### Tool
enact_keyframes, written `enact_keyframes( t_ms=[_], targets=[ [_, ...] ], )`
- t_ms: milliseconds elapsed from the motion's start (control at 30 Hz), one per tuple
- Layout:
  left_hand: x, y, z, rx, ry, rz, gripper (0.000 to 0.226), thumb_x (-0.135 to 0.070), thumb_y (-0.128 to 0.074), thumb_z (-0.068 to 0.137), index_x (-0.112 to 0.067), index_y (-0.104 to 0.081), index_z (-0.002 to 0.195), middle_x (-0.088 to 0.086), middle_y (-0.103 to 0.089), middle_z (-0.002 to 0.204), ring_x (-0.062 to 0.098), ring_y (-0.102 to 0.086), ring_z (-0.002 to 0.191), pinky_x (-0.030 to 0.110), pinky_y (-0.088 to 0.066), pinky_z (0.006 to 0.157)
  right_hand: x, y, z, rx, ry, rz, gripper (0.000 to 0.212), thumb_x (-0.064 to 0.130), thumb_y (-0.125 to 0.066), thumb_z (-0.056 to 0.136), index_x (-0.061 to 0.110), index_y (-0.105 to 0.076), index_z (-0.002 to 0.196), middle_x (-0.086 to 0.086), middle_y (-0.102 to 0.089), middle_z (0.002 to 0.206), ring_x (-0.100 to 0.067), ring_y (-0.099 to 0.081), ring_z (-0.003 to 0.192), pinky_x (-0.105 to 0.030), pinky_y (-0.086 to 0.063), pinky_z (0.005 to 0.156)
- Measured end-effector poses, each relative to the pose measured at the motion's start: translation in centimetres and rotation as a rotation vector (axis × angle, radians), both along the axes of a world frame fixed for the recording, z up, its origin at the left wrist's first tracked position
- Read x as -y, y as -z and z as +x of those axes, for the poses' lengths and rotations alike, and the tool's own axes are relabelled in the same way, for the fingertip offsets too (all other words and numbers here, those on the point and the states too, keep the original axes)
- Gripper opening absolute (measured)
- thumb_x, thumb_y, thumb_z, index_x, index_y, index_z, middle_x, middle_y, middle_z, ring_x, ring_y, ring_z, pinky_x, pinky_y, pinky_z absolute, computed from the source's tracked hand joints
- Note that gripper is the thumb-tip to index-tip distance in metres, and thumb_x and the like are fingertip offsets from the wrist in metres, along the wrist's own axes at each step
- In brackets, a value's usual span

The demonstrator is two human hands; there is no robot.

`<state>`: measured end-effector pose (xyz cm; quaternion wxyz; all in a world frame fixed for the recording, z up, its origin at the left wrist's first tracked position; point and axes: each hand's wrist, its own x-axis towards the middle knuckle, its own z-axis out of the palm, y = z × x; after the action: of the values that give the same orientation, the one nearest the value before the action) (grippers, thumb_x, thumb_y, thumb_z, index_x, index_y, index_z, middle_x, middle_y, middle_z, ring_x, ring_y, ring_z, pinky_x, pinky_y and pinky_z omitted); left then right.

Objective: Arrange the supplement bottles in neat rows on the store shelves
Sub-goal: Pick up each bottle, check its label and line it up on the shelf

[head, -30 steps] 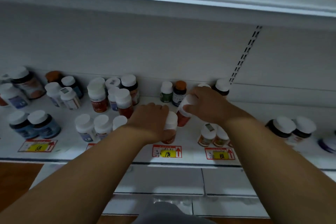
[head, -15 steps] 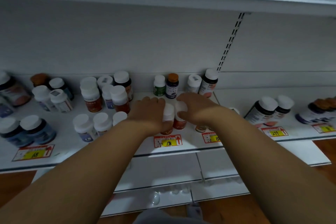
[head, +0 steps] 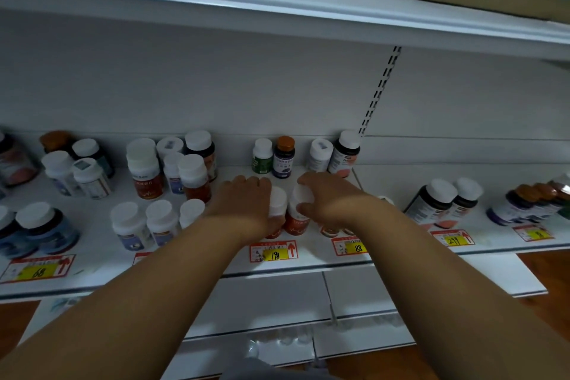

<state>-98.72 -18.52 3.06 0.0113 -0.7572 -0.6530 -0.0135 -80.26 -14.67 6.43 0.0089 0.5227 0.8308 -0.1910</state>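
Behind the two hands, against the white back wall of the shelf (head: 308, 259), stand a small green-labelled bottle (head: 262, 156), a dark bottle with an orange cap (head: 284, 157), a white bottle (head: 320, 154) and a dark bottle with a white cap and pink label (head: 345, 153). To the left, a loose cluster of white-capped bottles with red-brown bodies (head: 145, 170) crowds the shelf; three white-capped bottles (head: 160, 222) stand in a near row just beside the left forearm. Far right, two dark white-capped bottles (head: 444, 203) lean together.

The left hand (head: 246, 203) curls over and grips a white-capped red bottle (head: 277, 203); the right hand (head: 330, 197) grips a second white-capped red bottle (head: 297, 213). The two bottles stand side by side, touching or nearly so, near the shelf's front edge.

Yellow price tags read "198" (head: 274, 251) below these bottles, "88" (head: 351, 246) to the right and "68" (head: 37, 268) far left
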Motion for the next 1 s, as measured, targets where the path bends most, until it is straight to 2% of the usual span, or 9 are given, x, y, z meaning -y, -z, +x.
enact_keyframes(
  t_ms=[100,200,233,367,467,633,800,900,1000],
  targets=[
    [-0.2,-0.4,0.1,-0.01,0.002,0.011,0.075,-0.079,-0.047,0.073,-0.022,-0.043,0.122,0.001,-0.054,0.117,0.023,-0.049,0.105,0.037,-0.035,0.079,-0.9,-0.2,0.6,-0.076,0.023,0.02,0.054,0.05,-0.055,0.09,0.024,-0.044,0.136,-0.002,-0.052,0.135,-0.022,-0.052,0.116,-0.028,-0.038,0.082],
    [-0.4,-1.1,0.5,0.021,0.014,0.044,0.085,-0.085,-0.038,0.071,-0.024,-0.039,0.13,0.0,-0.051,0.125,0.023,-0.046,0.112,0.039,-0.037,0.09,-3.2,-1.1,2.2,-0.2,0.049,0.176,0.035,0.037,-0.046,0.096,0.016,-0.056,0.122,-0.008,-0.059,0.122,-0.023,-0.056,0.102,-0.032,-0.044,0.08],
    [-0.6,-1.4,0.8,0.042,0.018,0.058,0.087,-0.086,-0.034,0.071,-0.024,-0.039,0.132,0.0,-0.051,0.128,0.023,-0.046,0.113,0.04,-0.038,0.093,-4.4,-1.3,2.7,-0.209,0.051,0.234,0.033,0.03,-0.046,0.097,0.011,-0.057,0.121,-0.011,-0.058,0.121,-0.026,-0.055,0.103,-0.031,-0.043,0.082],
    [-2.0,-2.4,2.8,0.09,0.016,0.113,0.083,-0.084,-0.025,0.077,-0.025,-0.038,0.134,0.002,-0.052,0.128,0.023,-0.047,0.111,0.039,-0.038,0.092,-9.2,-1.2,3.9,-0.097,-0.041,0.27,0.042,0.021,-0.048,0.097,0.005,-0.047,0.136,-0.017,-0.045,0.138,-0.032,-0.044,0.125,-0.033,-0.034,0.101],
    [-2.8,-2.6,4.1,0.123,-0.019,0.114,0.083,-0.081,-0.021,0.079,-0.023,-0.038,0.137,0.003,-0.051,0.131,0.024,-0.047,0.115,0.039,-0.036,0.094,-11.7,-0.1,3.8,0.039,-0.132,0.193,0.044,0.019,-0.053,0.095,-0.002,-0.047,0.133,-0.02,-0.04,0.14,-0.033,-0.044,0.123,-0.035,-0.033,0.1],
    [-3.6,-2.3,5.4,0.148,-0.073,0.137,0.072,-0.074,-0.03,0.085,-0.024,-0.044,0.134,0.002,-0.055,0.128,0.023,-0.05,0.112,0.037,-0.036,0.09,-13.3,1.8,4.0,0.154,-0.272,0.209,0.025,0.013,-0.056,0.092,0.0,-0.054,0.113,-0.022,-0.053,0.117,-0.035,-0.054,0.105,-0.043,-0.043,0.088],
    [-3.8,-2.0,6.6,0.166,-0.127,0.18,0.059,-0.068,-0.039,0.088,-0.024,-0.05,0.126,0.001,-0.058,0.119,0.023,-0.053,0.106,0.035,-0.038,0.084,-14.3,2.0,4.3,0.151,-0.246,0.269,0.052,0.009,-0.06,0.087,0.005,-0.041,0.135,-0.021,-0.042,0.128,-0.037,-0.053,0.107,-0.043,-0.048,0.088],
    [-4.0,-1.9,7.1,0.179,-0.144,0.203,0.051,-0.062,-0.045,0.089,-0.024,-0.052,0.122,0.001,-0.06,0.115,0.023,-0.053,0.102,0.034,-0.04,0.081,-14.6,2.0,4.3,0.155,-0.269,0.252,0.04,0.009,-0.061,0.087,0.003,-0.047,0.124,-0.021,-0.04,0.126,-0.036,-0.055,0.101,-0.04,-0.048,0.086],
    [-4.0,-1.9,7.6,0.242,-0.157,0.2,0.047,-0.058,-0.048,0.09,-0.023,-0.052,0.122,0.002,-0.059,0.115,0.023,-0.053,0.103,0.035,-0.042,0.082,-14.6,2.6,4.6,0.087,-0.331,0.248,0.038,0.003,-0.058,0.086,0.001,-0.045,0.122,-0.021,-0.045,0.125,-0.034,-0.054,0.104,-0.039,-0.046,0.087]
  ],
)
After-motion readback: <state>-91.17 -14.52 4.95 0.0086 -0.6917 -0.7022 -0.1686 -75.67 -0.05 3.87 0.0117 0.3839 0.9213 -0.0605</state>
